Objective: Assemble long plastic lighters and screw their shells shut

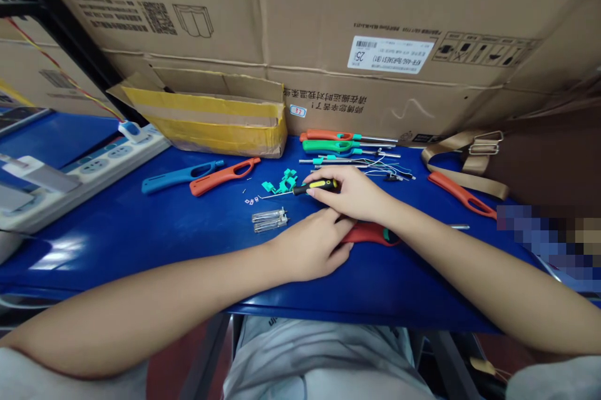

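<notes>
In my right hand [354, 193] is a small screwdriver [322, 185] with a black and yellow handle. Its thin shaft points left, the tip close to some tiny pale parts [252, 201] on the table. My left hand [307, 246] rests just below, its fingers closed on the left end of a red lighter casing [369, 233]. The right wrist and forearm pass above that casing and partly hide it. Clear lighter fuel tanks [269, 220] lie left of my left hand. Several small turquoise plastic pieces [284, 182] lie near the screwdriver shaft.
Behind my hands lie an orange lighter [328, 135], a green lighter [328, 146] and metal tubes with wires [370, 164]. Blue [181, 176] and orange casings [223, 178] sit left, near a yellow-taped carton [206, 118] and power strip [94, 168]. A strap [479, 181] lies right.
</notes>
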`<control>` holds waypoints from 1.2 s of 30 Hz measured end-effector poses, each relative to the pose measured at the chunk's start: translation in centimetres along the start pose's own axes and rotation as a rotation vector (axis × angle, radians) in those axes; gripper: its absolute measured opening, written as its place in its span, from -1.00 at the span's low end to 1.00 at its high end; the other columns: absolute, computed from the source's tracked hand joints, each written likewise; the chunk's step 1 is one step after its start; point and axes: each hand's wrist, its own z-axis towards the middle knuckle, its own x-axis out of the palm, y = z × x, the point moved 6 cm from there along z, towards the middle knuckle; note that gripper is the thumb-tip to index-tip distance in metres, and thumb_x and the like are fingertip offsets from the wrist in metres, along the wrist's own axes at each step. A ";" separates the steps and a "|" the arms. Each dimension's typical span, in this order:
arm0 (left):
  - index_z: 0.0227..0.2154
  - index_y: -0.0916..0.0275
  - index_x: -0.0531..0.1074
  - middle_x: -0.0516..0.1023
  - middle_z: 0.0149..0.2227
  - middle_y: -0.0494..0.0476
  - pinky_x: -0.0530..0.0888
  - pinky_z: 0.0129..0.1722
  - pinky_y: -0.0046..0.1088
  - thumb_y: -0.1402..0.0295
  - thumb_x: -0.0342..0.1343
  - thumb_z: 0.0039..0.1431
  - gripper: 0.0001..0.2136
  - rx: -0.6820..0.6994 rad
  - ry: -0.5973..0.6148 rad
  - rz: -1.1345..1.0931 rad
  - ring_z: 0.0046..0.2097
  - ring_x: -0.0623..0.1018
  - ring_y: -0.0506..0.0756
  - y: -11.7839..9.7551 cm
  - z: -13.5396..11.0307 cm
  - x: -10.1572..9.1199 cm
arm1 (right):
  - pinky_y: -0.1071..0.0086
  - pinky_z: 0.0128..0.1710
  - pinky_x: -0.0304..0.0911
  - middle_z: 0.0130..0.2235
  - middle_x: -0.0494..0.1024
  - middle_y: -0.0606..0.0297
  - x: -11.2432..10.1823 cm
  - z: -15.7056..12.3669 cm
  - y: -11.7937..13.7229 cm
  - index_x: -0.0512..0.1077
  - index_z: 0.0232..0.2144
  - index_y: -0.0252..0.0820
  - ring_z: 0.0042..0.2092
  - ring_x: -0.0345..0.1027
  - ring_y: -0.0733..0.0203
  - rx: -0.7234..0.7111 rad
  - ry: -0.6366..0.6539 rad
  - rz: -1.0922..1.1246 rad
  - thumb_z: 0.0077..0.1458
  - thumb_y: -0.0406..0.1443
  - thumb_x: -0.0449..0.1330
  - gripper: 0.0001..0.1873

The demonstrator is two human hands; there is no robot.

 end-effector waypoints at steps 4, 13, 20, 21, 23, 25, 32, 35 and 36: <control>0.17 0.32 0.41 0.44 0.11 0.36 0.48 0.19 -0.15 0.36 0.07 0.34 -0.63 -0.005 0.018 -0.094 0.12 0.51 0.26 0.1 0.0 0.1 | 0.20 -0.01 0.41 -0.12 0.67 0.22 -1.4 -0.8 -0.2 0.60 -0.18 -0.17 -0.08 0.54 0.11 -0.013 -0.130 0.143 0.13 -0.29 0.30 -0.81; 0.04 0.32 0.51 0.50 -0.15 0.15 0.56 -0.12 -0.38 0.37 0.31 0.21 -0.65 -0.031 -0.100 -0.293 -0.25 0.53 0.04 1.0 0.6 0.3 | 0.44 -0.49 0.32 -0.37 0.54 0.41 -7.7 -5.3 -2.6 0.54 -0.30 -0.12 -0.51 0.34 0.39 0.118 -0.552 0.571 -0.06 -0.08 0.48 -0.65; 0.01 0.34 0.55 0.54 -0.16 0.16 0.55 -0.15 -0.39 0.37 0.35 0.17 -0.65 -0.035 -0.155 -0.255 -0.25 0.54 0.04 1.1 0.9 -0.1 | 0.50 -0.64 0.16 -0.61 0.35 0.50 -8.1 -6.6 -5.1 0.43 -0.49 -0.17 -0.62 0.15 0.45 0.237 -0.714 0.863 -0.15 0.09 0.49 -0.49; 0.00 0.35 0.55 0.55 -0.16 0.16 0.55 -0.14 -0.39 0.36 0.36 0.16 -0.64 -0.038 -0.155 -0.248 -0.24 0.55 0.05 1.2 0.9 -0.1 | 0.50 -0.64 0.16 -0.62 0.34 0.51 -8.0 -6.6 -5.2 0.42 -0.50 -0.17 -0.63 0.14 0.45 0.246 -0.704 0.876 -0.15 0.09 0.48 -0.48; 0.00 0.34 0.56 0.56 -0.18 0.17 0.54 -0.11 -0.35 0.35 0.38 0.13 -0.63 -0.044 -0.151 -0.227 -0.19 0.56 0.08 1.4 0.9 -0.2 | 0.50 -0.65 0.15 -0.62 0.33 0.51 -8.0 -6.6 -5.3 0.41 -0.51 -0.17 -0.64 0.12 0.46 0.250 -0.687 0.878 -0.13 0.11 0.46 -0.47; -0.03 0.31 0.57 0.57 -0.19 0.16 0.53 -0.10 -0.32 0.32 0.39 0.12 -0.64 -0.060 -0.146 -0.215 -0.17 0.56 0.11 1.5 0.9 -0.2 | 0.50 -0.66 0.14 -0.62 0.32 0.50 -8.3 -6.7 -5.3 0.41 -0.52 -0.17 -0.64 0.12 0.46 0.239 -0.694 0.870 -0.10 0.12 0.45 -0.47; -0.12 0.28 0.62 0.53 -0.29 0.10 0.50 -0.21 -0.36 0.31 0.43 0.08 -0.69 -0.106 -0.195 -0.240 -0.25 0.54 0.08 1.6 0.9 -0.1 | 0.48 -0.69 0.10 -0.59 0.30 0.50 -9.0 -6.8 -4.9 0.40 -0.54 -0.17 -0.66 0.14 0.46 0.172 -0.729 0.806 -0.07 0.10 0.44 -0.49; -0.10 0.28 0.63 0.54 -0.24 0.14 0.51 -0.15 -0.30 0.27 0.42 0.09 -0.67 -0.101 -0.219 -0.202 -0.20 0.55 0.12 1.6 0.8 -0.1 | 0.46 -0.69 0.10 -0.56 0.33 0.48 -8.8 -6.8 -4.6 0.38 -0.54 -0.16 -0.65 0.14 0.46 0.169 -0.713 0.768 -0.04 0.08 0.43 -0.50; -0.10 0.27 0.63 0.55 -0.23 0.15 0.51 -0.13 -0.28 0.25 0.42 0.09 -0.67 -0.091 -0.227 -0.189 -0.18 0.55 0.13 1.6 0.7 -0.2 | 0.47 -0.69 0.10 -0.56 0.33 0.48 -8.7 -6.8 -4.5 0.38 -0.54 -0.16 -0.65 0.13 0.46 0.160 -0.710 0.756 -0.03 0.07 0.43 -0.52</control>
